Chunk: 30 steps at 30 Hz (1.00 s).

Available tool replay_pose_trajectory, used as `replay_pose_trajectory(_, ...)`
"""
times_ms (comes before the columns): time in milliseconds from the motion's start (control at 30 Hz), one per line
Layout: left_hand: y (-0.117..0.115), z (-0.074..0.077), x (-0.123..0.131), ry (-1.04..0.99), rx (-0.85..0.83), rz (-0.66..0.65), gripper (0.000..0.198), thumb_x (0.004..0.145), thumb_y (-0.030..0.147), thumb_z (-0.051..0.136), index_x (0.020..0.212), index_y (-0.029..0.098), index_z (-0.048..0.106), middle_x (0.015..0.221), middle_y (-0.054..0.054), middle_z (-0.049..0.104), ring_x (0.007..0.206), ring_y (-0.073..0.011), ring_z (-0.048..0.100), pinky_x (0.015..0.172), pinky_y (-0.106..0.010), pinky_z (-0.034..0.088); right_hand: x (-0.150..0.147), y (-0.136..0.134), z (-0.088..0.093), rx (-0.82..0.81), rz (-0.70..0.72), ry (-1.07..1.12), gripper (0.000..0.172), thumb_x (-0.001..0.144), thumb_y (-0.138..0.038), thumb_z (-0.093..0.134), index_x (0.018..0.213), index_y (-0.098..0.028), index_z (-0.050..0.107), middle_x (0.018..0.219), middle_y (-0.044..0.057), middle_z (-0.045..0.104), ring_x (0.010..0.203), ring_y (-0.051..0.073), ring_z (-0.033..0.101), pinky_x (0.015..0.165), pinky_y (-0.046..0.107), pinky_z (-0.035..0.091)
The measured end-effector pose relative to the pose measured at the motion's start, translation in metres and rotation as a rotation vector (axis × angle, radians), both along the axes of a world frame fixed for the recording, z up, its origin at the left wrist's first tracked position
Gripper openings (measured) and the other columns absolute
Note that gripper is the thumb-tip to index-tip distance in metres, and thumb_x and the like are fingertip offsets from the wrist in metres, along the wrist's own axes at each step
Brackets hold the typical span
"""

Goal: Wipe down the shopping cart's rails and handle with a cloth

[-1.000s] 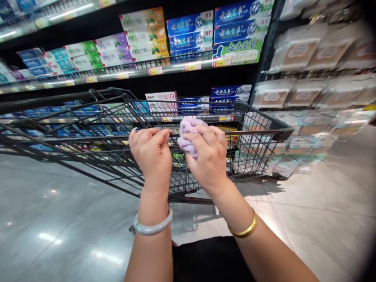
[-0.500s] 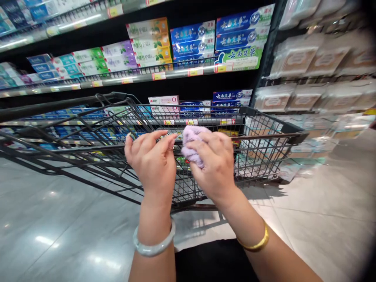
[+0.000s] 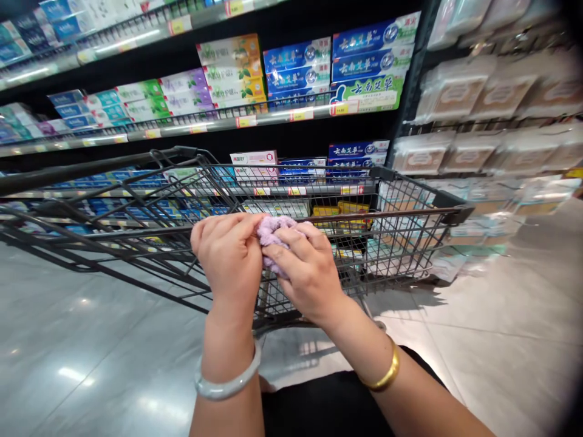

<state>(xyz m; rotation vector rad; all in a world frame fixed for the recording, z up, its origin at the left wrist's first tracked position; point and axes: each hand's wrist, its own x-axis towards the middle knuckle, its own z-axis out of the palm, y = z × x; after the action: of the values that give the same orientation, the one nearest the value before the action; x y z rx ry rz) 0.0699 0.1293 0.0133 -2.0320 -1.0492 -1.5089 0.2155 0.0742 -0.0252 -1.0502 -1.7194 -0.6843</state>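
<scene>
My right hand point(image 3: 307, 273) is closed round a small lilac cloth point(image 3: 272, 229), bunched against the near rim of a black wire shopping cart point(image 3: 410, 212). My left hand point(image 3: 229, 255) is curled beside it, its fingertips pinching the cloth's left edge. Both hands meet over the cart's rim. A pale bangle point(image 3: 225, 387) sits on my left wrist, a gold one point(image 3: 385, 373) on my right. Several small packets lie in the cart's bottom, seen through the mesh.
Store shelves point(image 3: 246, 118) with rows of toothpaste boxes stand behind the cart. To the right hang blurred packets in clear wrap point(image 3: 478, 91). The floor point(image 3: 91, 340) is glossy grey tile. The cart's folded child seat point(image 3: 173, 158) rises at the left.
My left hand has moved right and closed on the cloth. My right hand has drawn left and slightly down, bringing the cloth between both hands.
</scene>
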Motion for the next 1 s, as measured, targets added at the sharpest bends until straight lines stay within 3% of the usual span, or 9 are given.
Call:
replay_pose_trajectory(200,-0.002,0.002,-0.003,0.028,-0.001,-0.009,0.021,0.097,0.026,0.06,0.1,0.029,0.081,0.095,-0.001,0.079,0.09,-0.0226,0.068,0.09,-0.043,0.041,-0.001,0.003,0.003,0.11,-0.07,0.194,0.027,0.09,-0.015,0.066,0.114,-0.025,0.074,0.125,0.006,0.068,0.12,0.026,0.051,0.109,0.045,0.047)
replay_pose_trajectory(367,-0.001,0.001,-0.006,0.055,0.032,-0.02,0.023,0.091,0.013,0.061,0.097,0.022,0.081,0.097,-0.004,0.08,0.093,-0.0238,0.069,0.089,-0.042,0.043,-0.005,0.004,0.002,0.062,0.031,0.073,0.028,0.092,-0.017,0.065,0.117,-0.026,0.072,0.127,0.004,0.069,0.123,0.026,0.052,0.109,0.044,0.048)
replay_pose_trajectory(533,0.0,0.001,-0.008,0.031,0.034,-0.084,0.02,0.097,0.024,0.062,0.107,0.027,0.08,0.102,0.0,0.08,0.095,-0.0203,0.071,0.091,-0.04,0.045,0.006,0.004,0.005,0.172,-0.094,0.25,0.033,0.089,-0.014,0.067,0.12,-0.024,0.072,0.141,0.008,0.063,0.127,0.027,0.053,0.113,0.048,0.045)
replay_pose_trajectory(667,0.001,0.0,-0.007,-0.013,0.047,-0.065,0.021,0.098,0.026,0.061,0.108,0.026,0.08,0.111,-0.004,0.079,0.104,-0.0216,0.07,0.097,-0.041,0.047,0.001,0.002,0.003,0.099,-0.021,0.111,0.03,0.091,-0.013,0.065,0.118,-0.024,0.073,0.132,0.003,0.071,0.124,0.025,0.054,0.11,0.043,0.046)
replay_pose_trajectory(767,0.0,-0.001,-0.006,-0.043,0.013,0.021,0.02,0.097,0.029,0.063,0.105,0.028,0.081,0.123,-0.005,0.075,0.121,-0.026,0.065,0.117,-0.052,0.035,0.002,0.002,0.0,0.053,0.04,0.029,0.023,0.093,-0.016,0.065,0.111,-0.026,0.075,0.124,0.0,0.075,0.12,0.023,0.056,0.107,0.042,0.048)
replay_pose_trajectory(867,0.0,-0.003,-0.004,-0.068,-0.03,0.05,0.018,0.097,0.031,0.063,0.102,0.03,0.081,0.121,-0.003,0.076,0.123,-0.0269,0.064,0.125,-0.06,0.018,0.012,0.003,-0.001,0.113,-0.032,0.124,0.025,0.091,-0.014,0.067,0.11,-0.028,0.075,0.123,0.0,0.074,0.118,0.024,0.056,0.107,0.044,0.048)
replay_pose_trajectory(1000,0.0,-0.004,0.0,-0.057,-0.019,0.024,0.019,0.097,0.032,0.062,0.104,0.031,0.08,0.115,-0.002,0.078,0.118,-0.0248,0.066,0.125,-0.058,0.02,0.019,0.005,-0.011,0.124,-0.034,0.075,0.023,0.09,-0.014,0.069,0.109,-0.027,0.075,0.122,0.0,0.075,0.117,0.024,0.055,0.107,0.043,0.048)
